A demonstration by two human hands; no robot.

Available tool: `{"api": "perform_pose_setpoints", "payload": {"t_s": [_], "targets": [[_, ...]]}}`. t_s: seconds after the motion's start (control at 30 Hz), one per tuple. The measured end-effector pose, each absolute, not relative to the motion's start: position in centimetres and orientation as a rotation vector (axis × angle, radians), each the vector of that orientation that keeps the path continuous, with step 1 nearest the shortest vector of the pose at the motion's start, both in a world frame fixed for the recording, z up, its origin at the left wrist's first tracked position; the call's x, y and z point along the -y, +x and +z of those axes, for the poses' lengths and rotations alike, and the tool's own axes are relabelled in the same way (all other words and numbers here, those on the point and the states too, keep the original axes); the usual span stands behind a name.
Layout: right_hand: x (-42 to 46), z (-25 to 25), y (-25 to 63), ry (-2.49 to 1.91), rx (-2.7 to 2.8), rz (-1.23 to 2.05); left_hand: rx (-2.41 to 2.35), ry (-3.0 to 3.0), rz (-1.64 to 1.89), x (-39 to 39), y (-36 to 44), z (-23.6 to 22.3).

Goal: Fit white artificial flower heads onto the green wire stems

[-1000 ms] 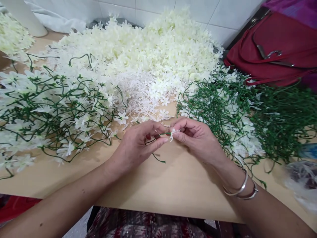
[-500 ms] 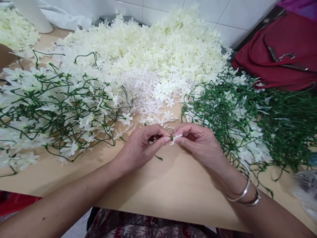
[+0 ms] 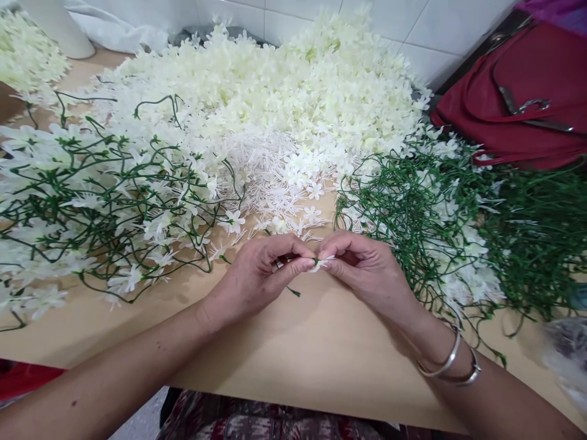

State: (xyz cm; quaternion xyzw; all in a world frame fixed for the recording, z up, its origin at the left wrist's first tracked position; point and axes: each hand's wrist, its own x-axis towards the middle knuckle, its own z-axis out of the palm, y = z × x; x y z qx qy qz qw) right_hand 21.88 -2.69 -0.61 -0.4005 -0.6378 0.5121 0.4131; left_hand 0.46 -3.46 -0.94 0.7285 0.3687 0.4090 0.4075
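My left hand (image 3: 270, 269) pinches a green plastic stem (image 3: 293, 292) near its tip; the stem's other end pokes out below the fingers. Right at that tip, my right hand (image 3: 362, 263) has thumb and forefinger closed on a small white artificial flower (image 3: 321, 264). The flower and the stem tip meet between the two hands, low over the table; my fingertips partly cover the joint. Just beyond my hands lie loose white flowers (image 3: 312, 214) and thin white stamen sticks (image 3: 261, 177).
A big heap of cream flower petals (image 3: 275, 79) spreads along the tiled wall. Flowers on green stems (image 3: 114, 201) pile up at left. Bare green stems (image 3: 541, 232) lie at right, below a red bag (image 3: 532, 91). The wooden table (image 3: 293, 360) ends near my lap.
My right fingers have come closer to the left ones, and the white flower now sits nearer the left fingertips, over the stem tip. The view has shifted slightly.
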Motion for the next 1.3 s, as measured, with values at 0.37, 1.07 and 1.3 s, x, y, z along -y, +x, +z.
{"api": "perform_pose_setpoints", "payload": {"t_s": [0.37, 1.07, 1.3], "targets": [[3.0, 0.1, 22.2, -1.03, 1.532, 1.192, -0.987, 2.056, 0.968, 4.4, 0.4, 1.6], [2.1, -0.9, 22.7, -1.18, 1.997, 0.253, -1.412, 2.573, 0.925, 3.2, -0.9, 0.0], [2.3, -0.4, 22.9, -1.138, 1.921, 0.24, -1.257, 2.757, 0.653, 3.0, -2.0, 0.5]]}}
